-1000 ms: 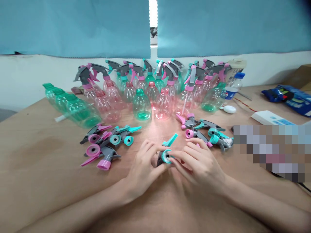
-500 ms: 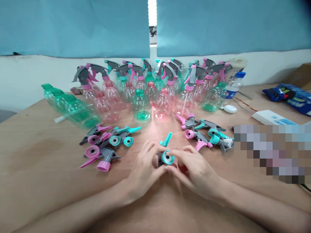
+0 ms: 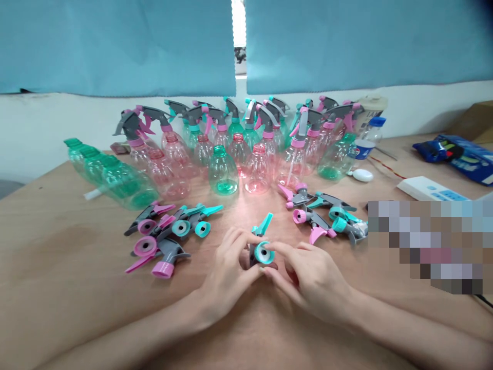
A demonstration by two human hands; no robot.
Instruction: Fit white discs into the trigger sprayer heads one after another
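Spray head (image 3: 264,254) gripped by left fingers (image 3: 246,240) and right fingers (image 3: 283,250); loose sprayers (image 3: 168,251) alongside; bottles (image 3: 223,172) behind

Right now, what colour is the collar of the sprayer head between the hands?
The collar is turquoise, shown best in the head view.

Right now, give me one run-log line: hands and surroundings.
left hand: holding teal-collared spray head | right hand: index fingertip at collar | both sides: loose spray heads | beyond: bottles, some with fitted sprayers
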